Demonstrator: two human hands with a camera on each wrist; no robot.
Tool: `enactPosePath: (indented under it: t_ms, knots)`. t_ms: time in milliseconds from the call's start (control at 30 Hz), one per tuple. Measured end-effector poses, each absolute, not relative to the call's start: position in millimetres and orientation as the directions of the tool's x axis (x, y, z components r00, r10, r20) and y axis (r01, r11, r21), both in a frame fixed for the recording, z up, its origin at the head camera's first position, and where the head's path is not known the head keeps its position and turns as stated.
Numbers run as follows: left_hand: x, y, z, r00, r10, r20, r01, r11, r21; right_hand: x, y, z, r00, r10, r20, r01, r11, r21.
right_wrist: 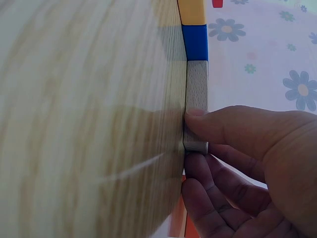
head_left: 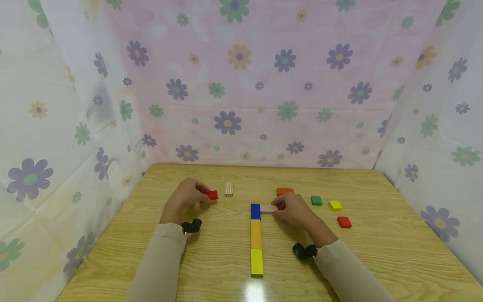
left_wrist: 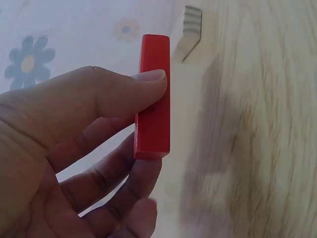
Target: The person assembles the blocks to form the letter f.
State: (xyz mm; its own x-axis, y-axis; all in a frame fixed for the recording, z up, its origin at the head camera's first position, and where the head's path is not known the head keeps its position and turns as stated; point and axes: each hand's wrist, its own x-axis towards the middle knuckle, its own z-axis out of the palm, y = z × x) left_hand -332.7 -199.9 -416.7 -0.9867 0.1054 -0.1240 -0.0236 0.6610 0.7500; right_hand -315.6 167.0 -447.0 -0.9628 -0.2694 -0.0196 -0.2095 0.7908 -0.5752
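Observation:
My left hand (head_left: 190, 193) pinches a red block (left_wrist: 154, 119) between thumb and fingers, over the back left of the table. Just right of it stands a plain wood block (head_left: 229, 188) with striped grain. With thumb and fingers my right hand (head_left: 293, 209) grips a second plain wood block (right_wrist: 197, 84), which lies flat. That block's left end meets the side of a blue block (head_left: 255, 212). Below the blue block, an orange-yellow block (head_left: 255, 234) and a yellow block (head_left: 257, 263) continue end to end in a straight column toward me.
An orange-red block (head_left: 284, 191) lies just behind my right hand. Farther right are a small green block (head_left: 316, 200), a small yellow block (head_left: 335, 205) and a small red block (head_left: 344, 222). Flowered cloth (head_left: 241, 92) surrounds the wooden table (head_left: 211, 260) at the back and sides.

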Motion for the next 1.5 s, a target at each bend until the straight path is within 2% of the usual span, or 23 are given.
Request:
enactPosePath:
  t_ms: [367,600,833,1500]
  knots:
    - [-332,-182,-422,-0.983,0.132,-0.126,-0.017,0.62,0.784,-314,166,-446,-0.964,-0.265,-0.025,-0.202,0.789,-0.58]
    - [-337,-169,-423,-0.978,0.183,-0.098,0.054,0.683,0.729,-313,166,-445,-0.965,-0.26,-0.03,-0.195,0.79,-0.581]
    - [-334,-156,-425,-0.972,0.217,-0.093,0.077,0.663,0.744,-314,166,-445,-0.965,-0.262,-0.024,-0.201,0.794,-0.574]
    - [-330,-126,-432,-0.956,0.285,-0.065,0.17,0.722,0.67,-314,167,-446,-0.962,-0.272,-0.013,-0.216,0.791,-0.572]
